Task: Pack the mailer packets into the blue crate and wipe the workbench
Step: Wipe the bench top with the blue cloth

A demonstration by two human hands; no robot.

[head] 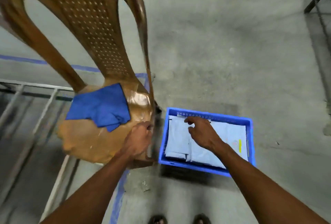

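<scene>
One blue crate (193,167), mailer packets (177,139) (at least two), one chair (86,17), one cloth (100,107)

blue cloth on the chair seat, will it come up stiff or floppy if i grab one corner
Probably floppy: the blue cloth lies crumpled, with folds bunched at its near edge, so it should drape from a corner. Likely light, since it looks thin. The seat of the brown plastic chair looks glossy, so a push may slide it.

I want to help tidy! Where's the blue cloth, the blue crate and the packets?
blue cloth (100,106): head view, middle of the fabric.
blue crate (163,139): head view, its left wall.
mailer packets (177,137): head view, left packet's flat top.
</scene>
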